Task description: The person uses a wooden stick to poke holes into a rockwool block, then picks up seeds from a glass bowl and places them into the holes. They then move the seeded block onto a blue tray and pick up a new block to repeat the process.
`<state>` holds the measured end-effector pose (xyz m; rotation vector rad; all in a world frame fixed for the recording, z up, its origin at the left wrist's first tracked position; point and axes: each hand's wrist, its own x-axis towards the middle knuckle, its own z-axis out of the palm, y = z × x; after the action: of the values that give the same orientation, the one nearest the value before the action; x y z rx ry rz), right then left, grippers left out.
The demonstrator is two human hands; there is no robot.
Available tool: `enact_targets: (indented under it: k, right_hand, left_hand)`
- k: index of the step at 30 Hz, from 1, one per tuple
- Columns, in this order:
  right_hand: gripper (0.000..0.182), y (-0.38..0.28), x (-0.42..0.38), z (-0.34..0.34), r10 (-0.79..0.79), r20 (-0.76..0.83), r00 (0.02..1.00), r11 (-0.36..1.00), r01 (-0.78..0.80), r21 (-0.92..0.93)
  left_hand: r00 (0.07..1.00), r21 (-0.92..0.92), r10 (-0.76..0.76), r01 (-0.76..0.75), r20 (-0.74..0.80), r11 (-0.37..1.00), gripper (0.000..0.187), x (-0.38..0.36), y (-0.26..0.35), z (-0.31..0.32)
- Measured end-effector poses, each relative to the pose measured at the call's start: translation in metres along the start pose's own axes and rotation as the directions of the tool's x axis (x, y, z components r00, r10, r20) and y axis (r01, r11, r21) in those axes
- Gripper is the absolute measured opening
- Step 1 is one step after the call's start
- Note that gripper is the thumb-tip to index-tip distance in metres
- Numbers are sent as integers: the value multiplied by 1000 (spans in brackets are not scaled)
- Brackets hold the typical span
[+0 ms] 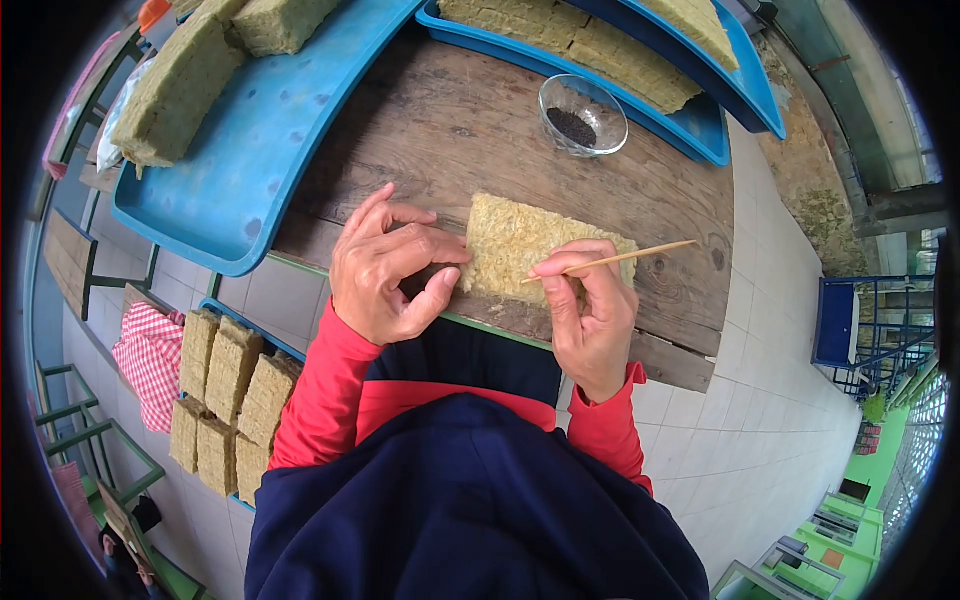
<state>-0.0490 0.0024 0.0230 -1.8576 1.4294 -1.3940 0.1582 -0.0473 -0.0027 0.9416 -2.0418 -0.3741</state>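
On the wooden table a yellowish, fibrous rockwool slab (pixel 505 240) lies flat in front of me. My right hand (pixel 593 310) pinches a thin wooden skewer (pixel 645 253) between thumb and fingers, its tip touching or just above the slab's top. My left hand (pixel 390 265) rests at the slab's left end, fingers apart and curved, a fingertip at or near the edge. It holds nothing. Beyond the slab stands a clear glass bowl (pixel 610 118) with small dark seeds (pixel 572 126) in it.
A blue tray (pixel 285 130) with rockwool blocks (pixel 185 95) sits at the left. More blue trays (pixel 712 150) with rockwool are at the back right. Below left, another tray holds several blocks (pixel 232 370). The wooden table's (pixel 690 300) right edge drops to a tiled floor (pixel 770 350).
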Motion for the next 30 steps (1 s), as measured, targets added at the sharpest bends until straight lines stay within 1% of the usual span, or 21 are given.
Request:
enact_targets:
  k: [2, 4, 13, 17, 19, 20, 22, 26, 30]
  right_hand:
    - [6, -1, 1, -1, 1, 4, 1000, 1000, -1, -7]
    - [6, -2, 2, -2, -35, 33, 999, 998, 37, -46]
    - [6, -3, 4, -3, -45, 66, 997, 996, 50, -73]
    - [7, -4, 4, -3, -19, 68, 997, 998, 23, -61]
    - [7, -2, 3, -2, -1, -16, 1000, 1000, 1, 28]
    - [7, -3, 4, -1, -2, -13, 1000, 1000, 2, 27]
    - [5, -3, 9, 1, -47, -71, 996, 998, 50, 40]
    - [5, -3, 13, 11, -17, -75, 997, 996, 23, 86]
    - [5, -1, 14, 14, -1, -31, 1000, 999, 2, 35]
  left_hand:
    - [1000, -1, 0, 0, -1, 1000, 16, 0, 0, 0]
    - [1000, 2, -5, 5, 2, 1000, 16, 0, 0, 0]
    - [1000, -2, 0, 0, 5, 1000, 16, 0, 0, 0]
    - [1000, -3, -3, 3, 1, 1000, 16, 0, 0, 0]
    - [1000, -16, -12, 12, -9, 1000, 15, 0, 1, 0]
    - [1000, -16, -14, 14, -11, 1000, 15, 0, 1, 0]
    - [1000, -28, -5, 5, -15, 1000, 14, 0, 1, 0]
    - [1000, -41, 3, -3, -18, 999, 12, -1, -1, -1]
    - [1000, -56, 1, -2, -19, 998, 12, 0, 0, -1]
